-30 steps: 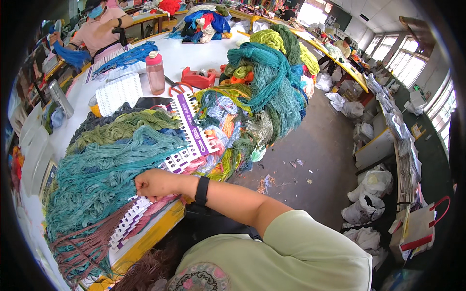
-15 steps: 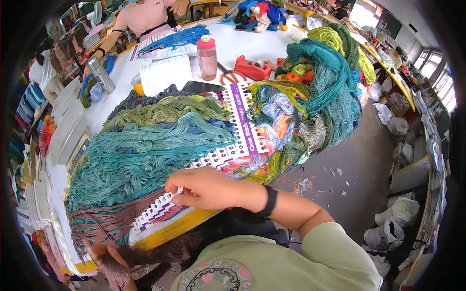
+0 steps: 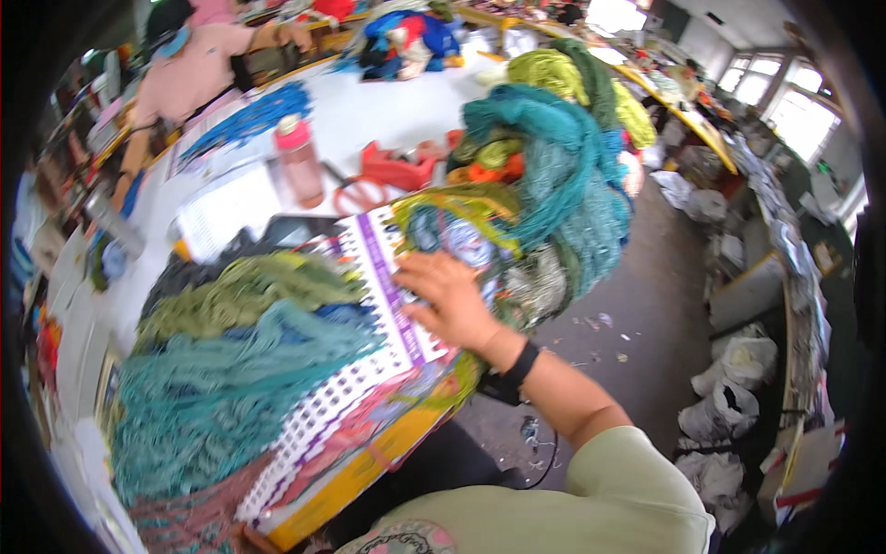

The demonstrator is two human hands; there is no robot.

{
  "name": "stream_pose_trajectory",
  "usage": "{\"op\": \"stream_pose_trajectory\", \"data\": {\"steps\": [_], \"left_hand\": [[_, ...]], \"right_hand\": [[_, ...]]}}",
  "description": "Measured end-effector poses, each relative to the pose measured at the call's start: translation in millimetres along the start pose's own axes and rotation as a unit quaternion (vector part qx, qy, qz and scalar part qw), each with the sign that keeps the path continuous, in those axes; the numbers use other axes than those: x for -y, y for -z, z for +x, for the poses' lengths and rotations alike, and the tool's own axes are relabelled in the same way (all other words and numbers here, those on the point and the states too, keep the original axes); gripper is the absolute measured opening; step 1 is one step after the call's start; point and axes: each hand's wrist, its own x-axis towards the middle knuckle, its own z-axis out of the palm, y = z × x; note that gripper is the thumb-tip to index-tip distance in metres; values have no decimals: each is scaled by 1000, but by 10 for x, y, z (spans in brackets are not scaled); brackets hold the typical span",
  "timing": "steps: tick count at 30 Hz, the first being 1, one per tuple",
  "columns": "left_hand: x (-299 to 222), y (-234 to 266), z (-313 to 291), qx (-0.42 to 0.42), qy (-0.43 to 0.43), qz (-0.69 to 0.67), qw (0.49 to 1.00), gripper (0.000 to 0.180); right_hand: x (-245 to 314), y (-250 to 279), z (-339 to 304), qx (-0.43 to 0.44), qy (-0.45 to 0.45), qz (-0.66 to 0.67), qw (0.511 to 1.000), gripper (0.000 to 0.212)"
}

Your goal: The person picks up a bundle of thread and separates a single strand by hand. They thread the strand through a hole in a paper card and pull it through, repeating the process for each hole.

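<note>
My right hand [image 3: 448,300] lies on the top one of several overlapping white thread cards [image 3: 378,277] with purple bands and punched holes along their edges. Its fingers are stretched out over the card. Threads hang from the cards on the left: olive-green skeins [image 3: 245,300], teal thread [image 3: 221,379] and brownish-pink thread [image 3: 198,494]. The row of cards runs down to the table's front edge. Only a small part of my left hand [image 3: 256,539] shows at the bottom, below the lowest cards; its fingers and anything in them are hidden.
Large teal skeins [image 3: 526,152] pile up on the right. Behind the cards are a pink-capped bottle [image 3: 299,164], red-handled scissors [image 3: 362,196], a red tape dispenser [image 3: 406,166] and a printed sheet [image 3: 231,210]. A co-worker in pink [image 3: 189,78] sits across the table. White bags [image 3: 729,406] line the floor.
My right hand has gone from the lower cards up and right to the top card, its fingers unbending. My left hand has dropped mostly out of view. The view has shifted.
</note>
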Motion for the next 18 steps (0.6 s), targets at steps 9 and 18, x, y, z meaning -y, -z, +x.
{"op": "stream_pose_trajectory", "data": {"steps": [9, 18], "left_hand": [[-380, -70, 392, 7, 6, 26, 1000, 29], [-492, -261, 666, 20, -16, 14, 1000, 30]], "right_hand": [[80, 48, 42, 35, -36, 25, 998, 41], [-43, 24, 60, 32, -43, 50, 997, 35]]}}
